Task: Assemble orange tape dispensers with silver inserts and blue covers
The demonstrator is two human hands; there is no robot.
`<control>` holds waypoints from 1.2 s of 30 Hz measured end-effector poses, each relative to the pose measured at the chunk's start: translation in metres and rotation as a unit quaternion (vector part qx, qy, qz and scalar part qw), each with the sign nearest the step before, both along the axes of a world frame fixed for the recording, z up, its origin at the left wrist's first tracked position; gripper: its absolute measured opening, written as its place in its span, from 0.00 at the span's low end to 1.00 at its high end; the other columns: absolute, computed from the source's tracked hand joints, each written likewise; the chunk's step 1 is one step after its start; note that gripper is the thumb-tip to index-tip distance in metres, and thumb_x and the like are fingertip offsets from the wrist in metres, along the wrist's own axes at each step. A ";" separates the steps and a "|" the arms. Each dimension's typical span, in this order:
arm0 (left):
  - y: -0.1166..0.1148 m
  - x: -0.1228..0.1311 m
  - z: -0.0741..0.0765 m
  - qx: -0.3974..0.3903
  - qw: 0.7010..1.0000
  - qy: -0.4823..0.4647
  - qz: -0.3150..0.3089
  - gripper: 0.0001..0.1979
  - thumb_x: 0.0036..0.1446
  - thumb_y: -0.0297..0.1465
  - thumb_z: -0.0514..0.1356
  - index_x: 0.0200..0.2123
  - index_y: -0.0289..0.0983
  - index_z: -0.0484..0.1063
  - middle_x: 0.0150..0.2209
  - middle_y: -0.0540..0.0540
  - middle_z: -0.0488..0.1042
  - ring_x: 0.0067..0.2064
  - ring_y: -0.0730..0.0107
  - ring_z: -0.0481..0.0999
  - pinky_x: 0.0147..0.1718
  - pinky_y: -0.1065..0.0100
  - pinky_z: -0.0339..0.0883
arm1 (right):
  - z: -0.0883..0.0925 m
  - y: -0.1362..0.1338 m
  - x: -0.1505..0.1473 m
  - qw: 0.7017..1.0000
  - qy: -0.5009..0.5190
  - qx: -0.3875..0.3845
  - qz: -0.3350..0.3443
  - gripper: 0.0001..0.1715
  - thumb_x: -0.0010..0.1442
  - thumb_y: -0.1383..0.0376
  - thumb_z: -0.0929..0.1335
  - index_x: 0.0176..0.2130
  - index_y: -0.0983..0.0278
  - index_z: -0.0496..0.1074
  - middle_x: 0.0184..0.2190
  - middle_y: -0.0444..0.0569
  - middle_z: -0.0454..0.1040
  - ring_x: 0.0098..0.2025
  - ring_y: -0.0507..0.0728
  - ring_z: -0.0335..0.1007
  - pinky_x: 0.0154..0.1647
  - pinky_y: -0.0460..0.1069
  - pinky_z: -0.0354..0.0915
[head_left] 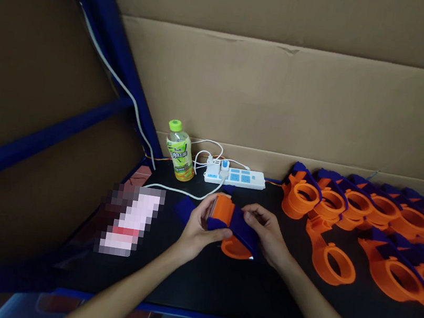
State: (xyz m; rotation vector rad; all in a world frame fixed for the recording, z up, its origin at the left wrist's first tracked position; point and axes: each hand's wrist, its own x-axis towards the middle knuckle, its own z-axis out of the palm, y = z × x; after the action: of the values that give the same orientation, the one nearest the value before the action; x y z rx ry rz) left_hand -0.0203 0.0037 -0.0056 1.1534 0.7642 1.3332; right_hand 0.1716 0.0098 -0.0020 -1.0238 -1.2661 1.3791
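- Worktop [216, 287]: black surface with a blue front edge, closed at the back by a cardboard wall and at the left by a blue frame.
- Back left corner: drink bottle [180, 150], green cap, upright.
- Back edge, just right of the bottle: white power strip [235, 177], lying flat, with a white cable [175, 191] trailing from it across the surface towards the left.
- Left side: a pinkish item [130, 219], blurred; identity cannot be told.
- Right half, from back edge towards front: orange-and-blue tape dispensers [367, 214], many, packed in overlapping rows; one all-orange piece [328, 257] lies at the near left of the group.
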 end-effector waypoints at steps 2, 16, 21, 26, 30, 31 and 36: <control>-0.001 0.001 0.002 0.003 1.000 0.001 0.018 0.34 0.39 0.32 0.76 0.52 0.42 0.73 0.48 0.45 0.75 0.49 0.57 0.74 0.49 0.64 0.67 | 0.001 0.000 0.000 0.998 -0.043 0.047 -0.013 0.19 0.60 0.49 0.73 0.40 0.61 0.78 0.35 0.46 0.75 0.36 0.54 0.68 0.39 0.48 0.64; -0.011 -0.002 0.011 0.061 0.995 0.074 0.038 0.38 0.36 0.28 0.78 0.54 0.42 0.74 0.54 0.39 0.75 0.55 0.47 0.75 0.58 0.53 0.66 | 0.006 -0.005 0.005 0.986 -0.063 0.155 -0.018 0.14 0.61 0.55 0.73 0.43 0.60 0.75 0.39 0.47 0.74 0.44 0.56 0.70 0.46 0.49 0.67; -0.013 -0.005 0.013 0.097 0.991 0.086 0.017 0.37 0.38 0.27 0.77 0.54 0.42 0.73 0.53 0.40 0.75 0.54 0.49 0.75 0.57 0.54 0.66 | 0.010 -0.008 0.007 0.985 -0.065 0.161 -0.010 0.12 0.60 0.57 0.74 0.43 0.59 0.76 0.38 0.45 0.74 0.42 0.55 0.69 0.45 0.49 0.66; -0.012 -0.004 0.015 0.125 0.989 0.072 0.003 0.36 0.39 0.27 0.77 0.54 0.43 0.74 0.52 0.41 0.74 0.54 0.50 0.75 0.56 0.55 0.67 | 0.014 -0.011 0.008 0.985 -0.069 0.155 -0.014 0.12 0.60 0.57 0.74 0.43 0.59 0.76 0.38 0.46 0.74 0.43 0.56 0.69 0.46 0.50 0.66; -0.012 -0.004 0.016 0.146 0.987 0.071 0.002 0.36 0.40 0.27 0.77 0.54 0.44 0.73 0.52 0.42 0.75 0.55 0.51 0.75 0.56 0.56 0.68 | 0.016 -0.014 0.006 0.985 -0.078 0.154 -0.027 0.12 0.60 0.57 0.74 0.42 0.59 0.75 0.39 0.46 0.73 0.43 0.56 0.69 0.46 0.50 0.66; -0.013 -0.004 0.016 0.147 0.987 0.071 0.001 0.36 0.41 0.27 0.77 0.55 0.44 0.73 0.53 0.41 0.75 0.55 0.51 0.75 0.57 0.55 0.68 | 0.016 -0.015 0.006 0.984 -0.079 0.154 -0.030 0.12 0.60 0.57 0.74 0.42 0.59 0.75 0.38 0.46 0.73 0.43 0.56 0.69 0.46 0.50 0.66; -0.012 -0.004 0.015 0.163 0.984 0.072 -0.018 0.37 0.43 0.29 0.76 0.57 0.43 0.71 0.56 0.39 0.75 0.57 0.50 0.75 0.57 0.54 0.68 | 0.018 -0.014 0.005 0.981 -0.077 0.175 -0.040 0.13 0.59 0.57 0.75 0.41 0.60 0.75 0.39 0.47 0.71 0.42 0.55 0.68 0.46 0.49 0.66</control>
State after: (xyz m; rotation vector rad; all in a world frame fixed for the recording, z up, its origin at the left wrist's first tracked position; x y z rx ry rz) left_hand -0.0245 -0.0086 0.0089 1.5299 0.6377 1.3901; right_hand 0.1768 -0.0039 0.0158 -0.9357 -1.5019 0.9840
